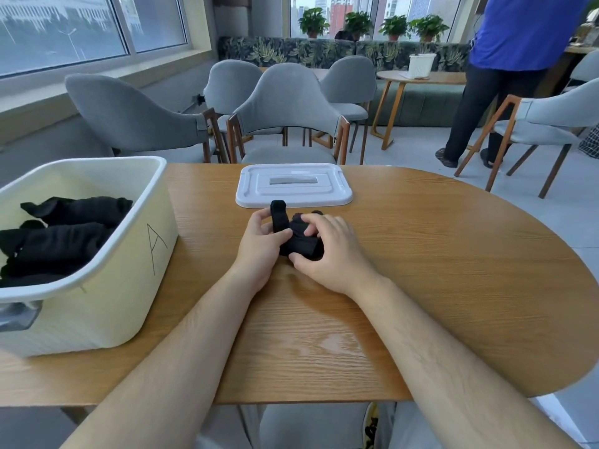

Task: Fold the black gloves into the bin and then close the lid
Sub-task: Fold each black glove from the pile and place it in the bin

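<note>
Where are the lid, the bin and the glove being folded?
lid (293, 193): head view, flat white top below the handle recess.
bin (123, 286): head view, pale outer side wall.
glove (304, 245): head view, middle of the folded black bundle.

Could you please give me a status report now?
Left hand, right hand both gripping black fabric glove on wooden table. Cream plastic bin open, gloves inside. White plastic lid off, nothing blocking.

Lid (293, 186) behind glove (301, 243), perhaps touching; bin (129, 286) left.
</note>
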Demonstrator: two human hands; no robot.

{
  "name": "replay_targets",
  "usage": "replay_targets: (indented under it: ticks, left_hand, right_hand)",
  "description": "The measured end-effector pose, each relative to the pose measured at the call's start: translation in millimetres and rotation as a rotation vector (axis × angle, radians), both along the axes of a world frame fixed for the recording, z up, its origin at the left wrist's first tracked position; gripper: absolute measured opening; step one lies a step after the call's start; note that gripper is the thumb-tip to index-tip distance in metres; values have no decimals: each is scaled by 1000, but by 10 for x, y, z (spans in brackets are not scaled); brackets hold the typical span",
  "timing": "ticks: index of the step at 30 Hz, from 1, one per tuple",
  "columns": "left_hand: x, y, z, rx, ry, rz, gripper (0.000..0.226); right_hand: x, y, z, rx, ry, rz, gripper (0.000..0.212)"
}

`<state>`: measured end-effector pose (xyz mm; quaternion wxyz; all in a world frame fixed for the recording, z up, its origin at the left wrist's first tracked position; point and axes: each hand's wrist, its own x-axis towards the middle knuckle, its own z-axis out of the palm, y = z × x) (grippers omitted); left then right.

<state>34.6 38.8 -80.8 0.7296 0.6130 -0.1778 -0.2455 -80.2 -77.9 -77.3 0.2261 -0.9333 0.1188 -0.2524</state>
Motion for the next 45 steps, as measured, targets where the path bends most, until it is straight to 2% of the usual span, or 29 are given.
replay_targets:
  ticks: [5,9,13,16,19,21,23,24,26,29,32,34,37,40,43,45]
  left_hand:
    - [-10,-5,5,26,8,50,27]
    - [-3,19,-8,98,-48,63,26]
    - [-39,2,-22,211,-200,95,26]
    - [-52,5,-30,298,-369,135,39]
    - [-67,77,-39,400,-584,184,60]
    - [-68,184,-57,529,-891,239,52]
    - [-73,297,-65,519,-1169,177,29]
    - [-85,343,-68,487,-1256,95,24]
    - [-132,394,-76,480,-1352,-94,34]
    - [-139,360,-87,507,-1339,-225,46]
    - [-83,350,-110,412,-1247,-225,34]
    - [-66,365,-114,378,-1165,-225,23]
    - [-70,353,-121,347,-1172,-130,16]
    - [-104,324,-95,315,-1142,12,11]
    - [-156,324,-59,350,-1075,77,11]
    - [-174,344,-57,397,-1017,45,28]
  right_hand:
    - [-39,48,-67,78,3,14,26]
    - [-150,115,-75,14,24,80,19]
    - [-356,182,-19,-129,79,169,8]
    - [-442,188,2,-169,76,141,10]
    - [-436,171,35,-90,67,85,11]
    - [-382,133,68,23,11,44,6]
    - [-297,49,84,97,-61,-99,7]
    - [-244,-6,85,95,-40,-189,14]
    - [-151,-103,67,55,114,-331,32]
    - [-20,-211,26,137,216,-363,42]
    - [63,-265,-28,254,144,-307,25]
    - [37,-259,-37,271,59,-279,20]
    - [-115,-221,16,273,-102,-42,20]
    - [-203,-136,59,121,-28,185,23]
    - [-148,-113,28,84,-71,142,13]
    - [-144,-116,50,164,-118,71,12]
